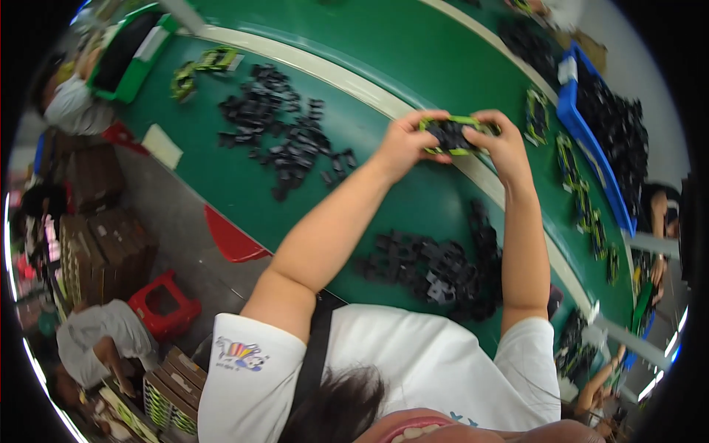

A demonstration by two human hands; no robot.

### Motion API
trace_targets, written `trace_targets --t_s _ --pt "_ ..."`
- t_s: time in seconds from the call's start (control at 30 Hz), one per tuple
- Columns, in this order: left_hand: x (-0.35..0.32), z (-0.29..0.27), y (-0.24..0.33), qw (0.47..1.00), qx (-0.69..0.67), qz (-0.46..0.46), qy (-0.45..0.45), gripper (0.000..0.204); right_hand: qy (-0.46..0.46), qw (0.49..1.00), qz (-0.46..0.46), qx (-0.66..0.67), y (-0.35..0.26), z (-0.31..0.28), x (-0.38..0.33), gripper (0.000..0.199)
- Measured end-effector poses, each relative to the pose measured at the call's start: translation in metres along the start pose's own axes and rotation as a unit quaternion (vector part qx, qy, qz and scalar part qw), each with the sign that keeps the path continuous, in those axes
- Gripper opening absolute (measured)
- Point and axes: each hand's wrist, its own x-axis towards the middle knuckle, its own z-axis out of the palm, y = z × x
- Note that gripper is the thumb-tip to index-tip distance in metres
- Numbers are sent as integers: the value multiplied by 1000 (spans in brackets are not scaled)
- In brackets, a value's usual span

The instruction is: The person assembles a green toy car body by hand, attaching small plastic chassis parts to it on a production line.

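Between my two hands is a lime-green and black plastic toy car body [452,136], held above the pale rail of the green workbench. My left hand [412,140] grips its left end, thumb on the near side. On its right end my right hand [502,140] is closed, with the thumb pressed on the black middle. Left of my left forearm lies a loose heap of small black plastic parts [277,122]. Another heap of larger black parts [436,266] sits between my forearms, close to my body. The underside of the held piece is hidden.
Several green-and-black pieces [567,164] line the far side of the belt [354,48]. Beyond them stands a blue bin [591,148] full of black parts. A green bin [140,63] is at the bench's left end. Red stools [164,301], stacked boxes [111,247] and other people surround the bench.
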Motion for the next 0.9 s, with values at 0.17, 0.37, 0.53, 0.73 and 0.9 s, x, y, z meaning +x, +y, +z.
trace_targets --t_s 0.17,0.37,0.53,0.73,0.9 --pt "0 -2 -7 1000 -19 2 -13 44 -30 999 21 10 -9 -1 -10 35" --pt "-10 0 2 1000 -3 6 9 44 -62 996 52 23 -16 3 -7 41" --pt "3 9 -7 1000 -23 -4 -15 45 -42 998 5 -37 -2 -15 -4 38" --pt "-6 -6 14 999 5 23 37 45 -70 989 -78 -102 -13 6 12 43" --pt "5 -4 3 1000 9 12 -15 45 -23 996 85 -9 -12 -6 5 41"
